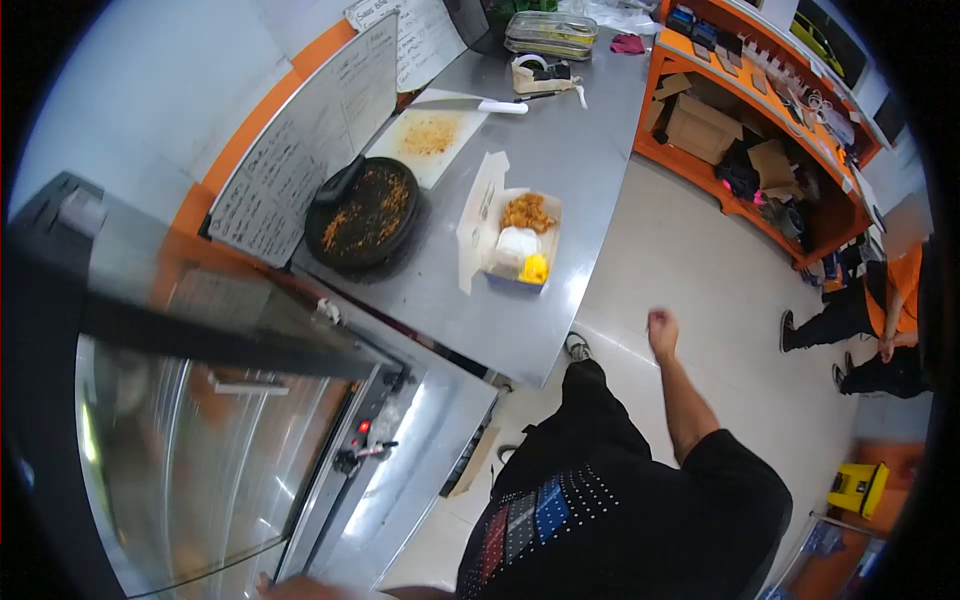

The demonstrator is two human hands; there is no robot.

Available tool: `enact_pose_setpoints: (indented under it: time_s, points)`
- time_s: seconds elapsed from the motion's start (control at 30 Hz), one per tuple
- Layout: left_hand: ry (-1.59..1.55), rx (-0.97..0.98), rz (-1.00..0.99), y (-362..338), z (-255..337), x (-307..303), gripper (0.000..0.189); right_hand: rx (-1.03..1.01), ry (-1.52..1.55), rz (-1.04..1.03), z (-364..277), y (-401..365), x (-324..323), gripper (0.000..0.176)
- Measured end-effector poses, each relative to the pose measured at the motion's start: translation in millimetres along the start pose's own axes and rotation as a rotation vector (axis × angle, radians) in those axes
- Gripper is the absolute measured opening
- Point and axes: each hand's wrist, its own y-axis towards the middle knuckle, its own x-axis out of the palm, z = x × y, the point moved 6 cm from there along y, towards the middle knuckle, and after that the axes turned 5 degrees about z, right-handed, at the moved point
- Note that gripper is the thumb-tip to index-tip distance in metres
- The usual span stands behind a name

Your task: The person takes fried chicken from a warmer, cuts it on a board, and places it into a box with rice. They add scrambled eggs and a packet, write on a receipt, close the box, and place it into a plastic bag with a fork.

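Observation:
My right hand (661,334) hangs over the floor to the right of the steel table (455,325). Its fingers are curled closed, and whatever they may hold is hidden. At the bottom edge, beside the glass cabinet (225,440), part of my left hand (285,588) shows; its fingers are mostly cut off and blurred. An open food box (476,235) stands on the table with browned pieces, a white mound and a yellow item inside. To its left is a dark pan (362,225) with browned bits in it. Neither hand touches the box or pan.
A knife (490,105) lies across a white cutting board (440,160) with crumbs. Lidded containers (552,35) and a tape dispenser (540,75) sit farther back. An orange shelf (690,165) holds cardboard boxes. Another person (880,300) stands at the right.

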Motion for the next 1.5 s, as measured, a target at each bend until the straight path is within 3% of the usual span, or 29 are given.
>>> enact_pose_setpoints:
  time_s: [0.03, 0.07, 0.1, 0.17, 0.2, 0.23, 0.27, 0.3, 0.33, 0.37, 0.43, 0.53, 0.63, 0.73, 0.83, 1.0, 1.1, 1.2, 1.3, 1.4, 1.5]
  points:
    - [-0.042, -0.104, -0.277, -77.0, -2.4, 47.2, 0.025, 0.027, 0.028, -0.018, -43.3, 55.8, 3.0, 0.019]
    - [-0.09, -0.138, -0.618, -155.7, 2.8, 102.8, 0.023, -0.119, 0.073, -0.003, -73.8, 112.0, 19.2, 0.015]
    - [-0.082, 0.082, -0.894, -244.8, -10.6, 150.6, 0.021, -0.073, 0.278, -0.067, -87.7, 169.6, 49.7, 0.017]
    - [-0.676, -0.788, -1.356, -259.3, 224.3, 281.8, 0.055, -0.211, 0.274, -0.156, -164.5, 268.2, 87.9, 0.024]
    - [-0.876, -0.765, -1.353, -289.7, 277.4, 327.0, 0.055, -0.293, 0.281, -0.198, -193.6, 309.6, 108.9, 0.027]
    - [-1.04, -0.723, -1.218, -313.3, 323.9, 372.0, 0.055, -0.381, 0.257, -0.227, -217.9, 343.6, 132.5, 0.031]
    - [-1.059, -0.628, -1.166, -350.0, 347.6, 416.6, 0.055, -0.459, 0.232, -0.259, -237.7, 371.9, 156.2, 0.037]
    - [-1.01, -0.604, -1.166, -388.8, 357.3, 460.1, 0.046, -0.604, 0.134, -0.255, -260.0, 395.1, 174.5, 0.039]
    - [-0.817, -0.405, -1.041, -406.6, 374.3, 496.0, 0.029, -0.738, 0.035, -0.254, -279.2, 411.1, 192.2, 0.042]
    - [-0.716, -0.284, -1.19, -439.1, 376.3, 536.2, 0.029, -0.778, -0.036, -0.315, -293.8, 425.7, 214.5, 0.044]
    - [-0.516, -0.317, -1.16, -462.0, 391.8, 586.4, 0.034, -0.872, -0.177, -0.399, -311.1, 444.5, 256.2, 0.046]
    - [-0.057, 0.182, -1.079, -475.0, 402.1, 610.5, 0.045, -1.041, -0.389, -0.428, -327.9, 457.3, 304.6, 0.041]
    - [0.01, 0.219, -1.104, -477.3, 401.7, 605.4, 0.056, -1.063, -0.443, -0.435, -314.7, 464.4, 338.7, 0.031]
    - [0.053, 0.233, -1.067, -473.2, 405.9, 602.1, 0.063, -1.002, -0.421, -0.646, -303.9, 458.2, 313.1, 0.024]
    - [0.055, 0.246, -1.066, -470.8, 405.9, 609.4, 0.069, -0.705, -0.174, -0.579, -294.3, 458.0, 265.1, 0.018]
    - [0.081, 0.225, -1.072, -472.5, 405.6, 607.4, 0.086, 0.208, 1.015, -1.215, -263.8, 392.5, 200.7, 0.01]
    - [0.165, 0.255, -1.189, -480.0, 400.7, 614.9, 0.089, 0.022, 1.012, -1.351, -248.0, 358.5, 203.0, 0.012]
    - [0.15, 0.234, -1.182, -479.4, 401.7, 614.2, 0.087, -0.221, 0.766, -1.383, -240.6, 351.8, 211.5, 0.012]
    - [0.147, 0.258, -1.164, -478.2, 405.1, 614.1, 0.086, -0.317, 0.825, -1.369, -241.2, 349.7, 218.2, 0.011]
    - [0.171, 0.262, -1.162, -477.1, 406.0, 612.3, 0.086, -0.262, 0.95, -1.337, -241.7, 348.7, 221.7, 0.013]
    - [0.159, 0.206, -1.158, -476.4, 403.6, 613.1, 0.087, -0.397, 0.838, -1.341, -246.8, 352.0, 215.0, 0.012]
